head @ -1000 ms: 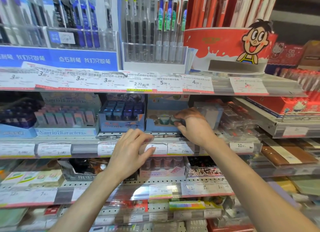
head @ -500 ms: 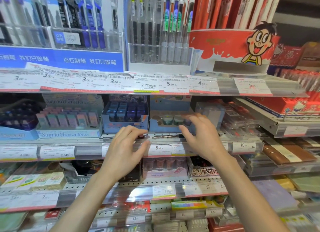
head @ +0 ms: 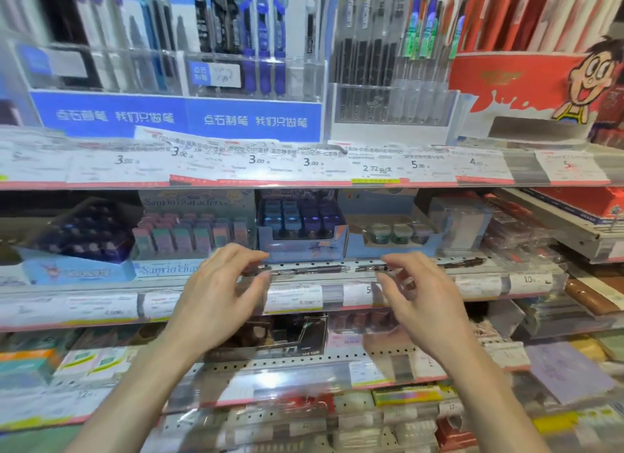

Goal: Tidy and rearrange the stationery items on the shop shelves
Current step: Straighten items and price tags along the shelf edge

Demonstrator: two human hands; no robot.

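both hands (head: 320, 294) hover loosely curled over loose pens (head: 310, 269)

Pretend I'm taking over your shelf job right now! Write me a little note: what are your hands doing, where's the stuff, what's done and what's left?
Left hand: holds nothing, fingers loosely curled, in front of the middle shelf's edge.
Right hand: also holds nothing, fingers loosely curled at the same edge.
Things: loose pens lie lengthwise along the shelf front, between the hands. Behind them stand the dark blue box and the light blue box with small round pots, both upright and facing forward.
Done: those boxes look lined up.
Left: probably gather the loose pens and find their place; the picture is blurry, so check the lower shelves too.
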